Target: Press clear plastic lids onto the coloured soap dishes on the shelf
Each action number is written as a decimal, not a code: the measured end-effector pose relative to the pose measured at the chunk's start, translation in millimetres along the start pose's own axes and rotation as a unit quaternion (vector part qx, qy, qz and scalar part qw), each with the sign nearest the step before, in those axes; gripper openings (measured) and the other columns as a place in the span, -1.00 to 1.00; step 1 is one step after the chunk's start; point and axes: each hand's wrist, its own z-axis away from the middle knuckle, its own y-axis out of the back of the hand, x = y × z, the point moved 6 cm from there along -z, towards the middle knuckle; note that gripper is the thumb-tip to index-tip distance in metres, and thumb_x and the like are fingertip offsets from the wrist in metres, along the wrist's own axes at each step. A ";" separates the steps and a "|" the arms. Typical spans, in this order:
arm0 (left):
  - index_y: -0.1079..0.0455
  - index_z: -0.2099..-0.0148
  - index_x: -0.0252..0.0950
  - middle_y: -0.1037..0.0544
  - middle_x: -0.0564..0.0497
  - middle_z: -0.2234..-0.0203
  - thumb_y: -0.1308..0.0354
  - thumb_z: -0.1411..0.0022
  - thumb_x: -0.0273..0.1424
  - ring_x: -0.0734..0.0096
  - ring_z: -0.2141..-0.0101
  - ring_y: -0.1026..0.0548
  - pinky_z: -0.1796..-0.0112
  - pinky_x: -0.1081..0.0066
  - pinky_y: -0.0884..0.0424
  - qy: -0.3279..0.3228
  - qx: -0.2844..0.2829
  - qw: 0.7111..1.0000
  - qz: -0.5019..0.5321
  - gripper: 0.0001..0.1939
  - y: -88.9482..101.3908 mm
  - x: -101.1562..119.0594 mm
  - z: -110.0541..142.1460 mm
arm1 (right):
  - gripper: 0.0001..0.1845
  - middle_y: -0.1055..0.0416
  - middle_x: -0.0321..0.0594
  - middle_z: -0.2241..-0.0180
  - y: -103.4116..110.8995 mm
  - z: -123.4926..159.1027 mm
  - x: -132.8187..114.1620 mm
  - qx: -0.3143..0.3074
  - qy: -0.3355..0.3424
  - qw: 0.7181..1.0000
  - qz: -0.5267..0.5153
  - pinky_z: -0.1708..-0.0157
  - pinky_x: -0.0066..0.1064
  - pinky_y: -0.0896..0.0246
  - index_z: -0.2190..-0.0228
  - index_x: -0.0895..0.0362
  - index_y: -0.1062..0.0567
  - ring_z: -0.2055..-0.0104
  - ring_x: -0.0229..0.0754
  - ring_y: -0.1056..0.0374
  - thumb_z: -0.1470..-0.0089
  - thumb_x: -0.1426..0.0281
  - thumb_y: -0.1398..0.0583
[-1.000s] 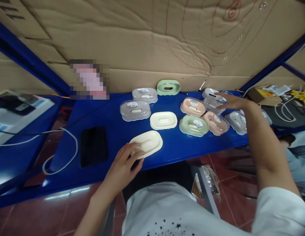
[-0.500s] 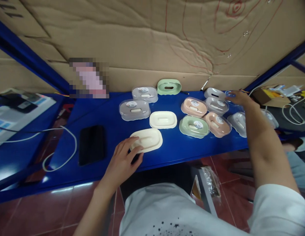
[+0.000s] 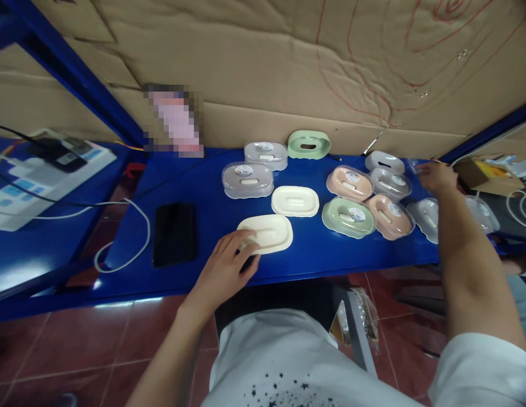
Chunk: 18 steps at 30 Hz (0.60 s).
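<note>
My left hand (image 3: pixel 234 257) grips the left end of a cream oval dish (image 3: pixel 276 233) with a raised rim, fingers over its top and thumb at the front edge. A second cream dish (image 3: pixel 304 202) lies just behind it. At the far right of the table my right hand (image 3: pixel 436 177) has its fingers closed on a clear plastic piece (image 3: pixel 413 165), mostly hidden by the hand. Beside that hand are a grey oval shell with a slot (image 3: pixel 397 165) and a grey box with a clear lid (image 3: pixel 392 183).
Lidded boxes stand around: pink (image 3: pixel 350 183), green (image 3: pixel 348 217) and grey (image 3: pixel 248 181). A green slotted shell (image 3: pixel 309 151) leans near the cardboard wall (image 3: pixel 246 68). To the left are a black phone-like slab (image 3: pixel 173 234), a white cable (image 3: pixel 148 226) and a power strip (image 3: pixel 17 198).
The view has shifted, so the table's things appear farther right. My right hand has moved slightly right with the clear piece. My left hand stays on the cream dish.
</note>
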 end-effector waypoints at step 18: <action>-0.42 0.07 -0.23 -0.62 -0.18 -0.04 -0.34 -0.40 -0.41 -0.01 -0.02 -0.61 -0.05 0.03 -0.55 0.030 0.066 0.994 -0.081 -0.85 21.0 -9.5 26.1 | -0.59 -0.45 -0.27 0.32 6.6 328.9 -205.0 -0.113 0.042 0.628 -0.769 0.30 -0.27 -0.44 -0.17 -0.06 -0.58 0.37 -0.21 -0.36 -0.44 0.07 -0.18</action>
